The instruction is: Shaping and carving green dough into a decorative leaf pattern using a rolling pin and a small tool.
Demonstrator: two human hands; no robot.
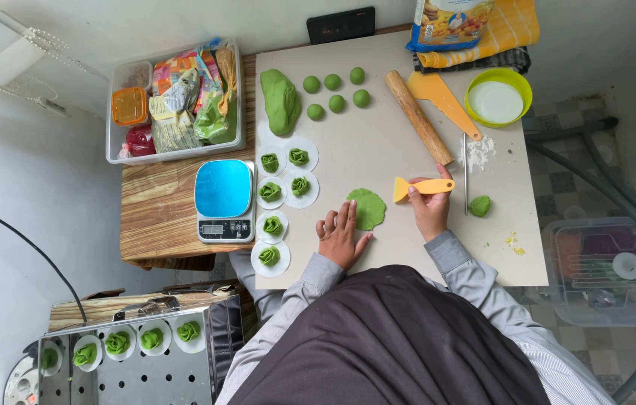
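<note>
Seen from above, your left hand (pixel 342 234) lies flat on the pale work mat (pixel 393 142), fingers spread, holding nothing; its fingertips touch the left edge of the flattened green dough disc (pixel 367 208). The disc sits between your two hands, just in front of you. To its right, your right hand (pixel 429 211) grips the orange handle of a yellow plastic scraper (pixel 417 187). The scraper's long axis runs left to right, blade end pointing at the disc's upper right edge, just beside it. Your left hand is the nearer to the dough.
</note>
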